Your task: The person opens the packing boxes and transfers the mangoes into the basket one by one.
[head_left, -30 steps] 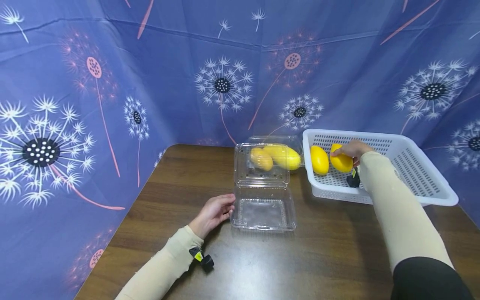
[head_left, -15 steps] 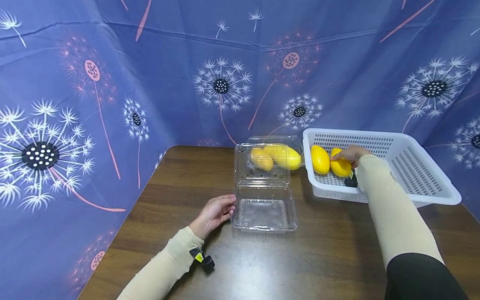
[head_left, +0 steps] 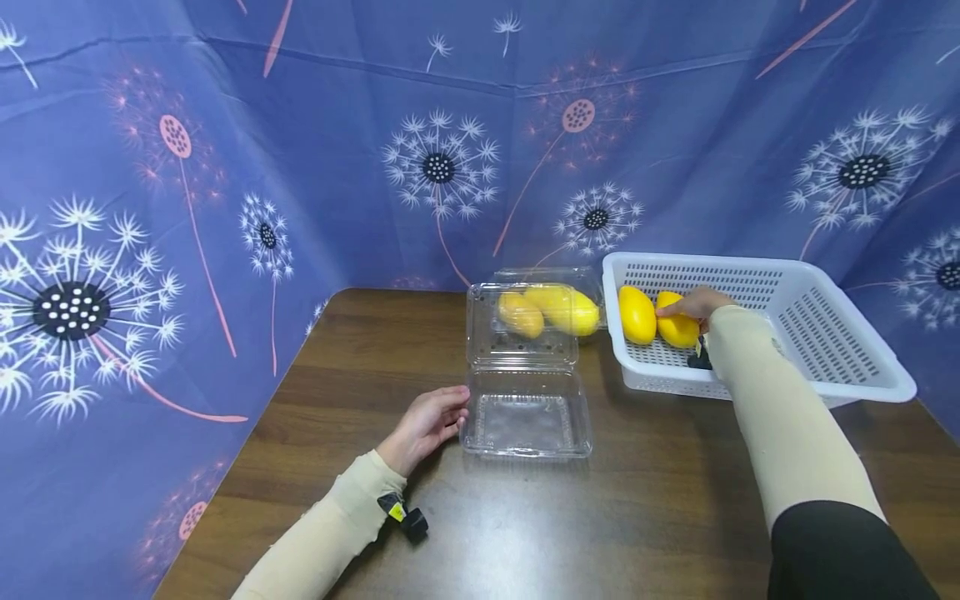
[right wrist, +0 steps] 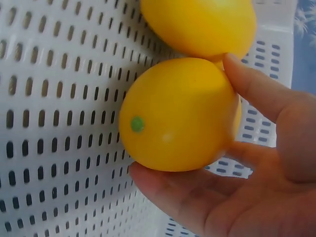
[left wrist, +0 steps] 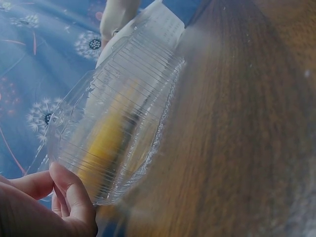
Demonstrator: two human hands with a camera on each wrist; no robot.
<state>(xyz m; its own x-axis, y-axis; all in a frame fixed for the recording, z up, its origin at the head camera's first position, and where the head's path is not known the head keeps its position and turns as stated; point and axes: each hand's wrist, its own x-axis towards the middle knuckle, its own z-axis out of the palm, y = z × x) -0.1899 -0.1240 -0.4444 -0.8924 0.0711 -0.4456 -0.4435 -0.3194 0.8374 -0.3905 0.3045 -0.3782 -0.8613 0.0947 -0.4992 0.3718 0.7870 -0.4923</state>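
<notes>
A clear plastic clamshell box [head_left: 525, 421] stands on the table with its lid raised. My left hand [head_left: 431, 423] pinches its left rim between thumb and fingers; in the left wrist view the thumb [left wrist: 66, 185] lies right at the edge. Inside the white basket, my right hand [head_left: 701, 308] grips a yellow mango [head_left: 677, 327]. In the right wrist view the thumb is on one side of this mango [right wrist: 177, 118] and the fingers curl beneath it; a green spot marks its end. Another yellow mango [head_left: 637, 315] lies beside it.
The white perforated basket [head_left: 862, 387] stands at the right back of the wooden table [head_left: 360, 350]. Behind the raised lid, a second clear box [head_left: 588, 279] has yellow fruit [head_left: 558, 308] in it. A blue dandelion-print cloth [head_left: 337, 125] hangs behind the table.
My right hand has brought the mango down and slightly left, close to the other mango in the basket. The left hand and the clamshell box stay in place.
</notes>
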